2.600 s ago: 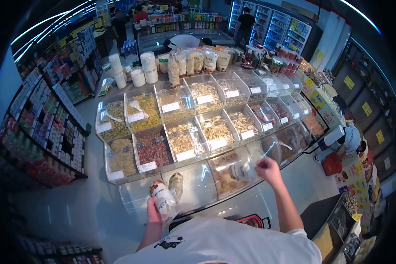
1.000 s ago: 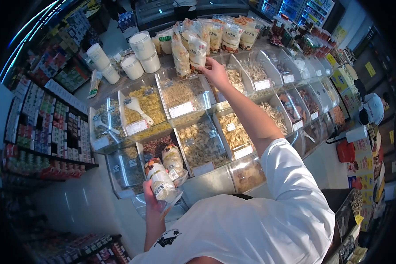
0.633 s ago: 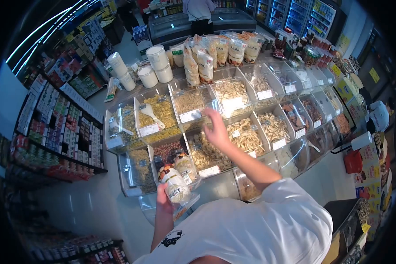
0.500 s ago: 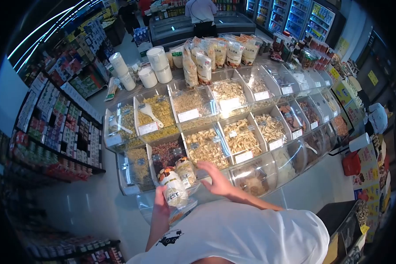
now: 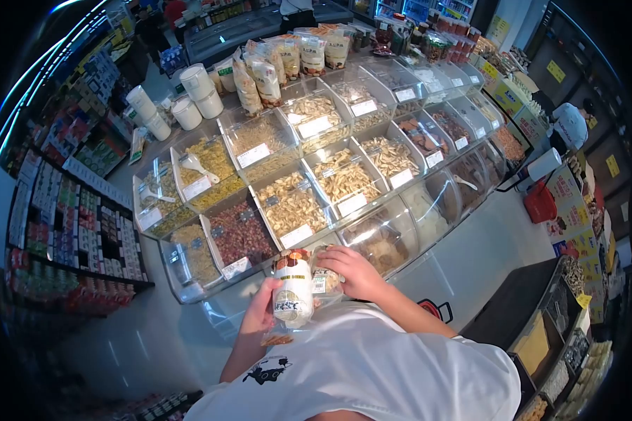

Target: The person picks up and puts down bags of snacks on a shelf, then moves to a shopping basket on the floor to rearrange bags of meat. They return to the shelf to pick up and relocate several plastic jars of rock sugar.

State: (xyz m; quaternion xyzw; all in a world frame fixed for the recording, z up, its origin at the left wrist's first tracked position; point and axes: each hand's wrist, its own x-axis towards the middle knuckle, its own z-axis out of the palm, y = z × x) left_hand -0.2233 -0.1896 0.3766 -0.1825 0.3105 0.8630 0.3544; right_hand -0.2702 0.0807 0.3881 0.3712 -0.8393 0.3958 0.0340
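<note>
Off near edge of bin display (image 5: 186, 289), before white shirt (image 5: 372, 358): white printed bag (image 5: 293, 291), clamped in left hand (image 5: 261, 306). Just beside: clear bag (image 5: 323, 282), now under right hand (image 5: 358, 272), spread and apart moments ago; two-handed contact in place of one-handed hold. Hidden: right hand's underside, so no telling whether clamped. Toward far edge: upright bags (image 5: 312, 55), lettering unreadable. Beyond: person (image 5: 298, 15), cut off at top.

I see on my monitor a loose white fabric shirt (image 5: 393, 368), with a black cartoon-like figure (image 5: 268, 370) printed toward its left.
</note>
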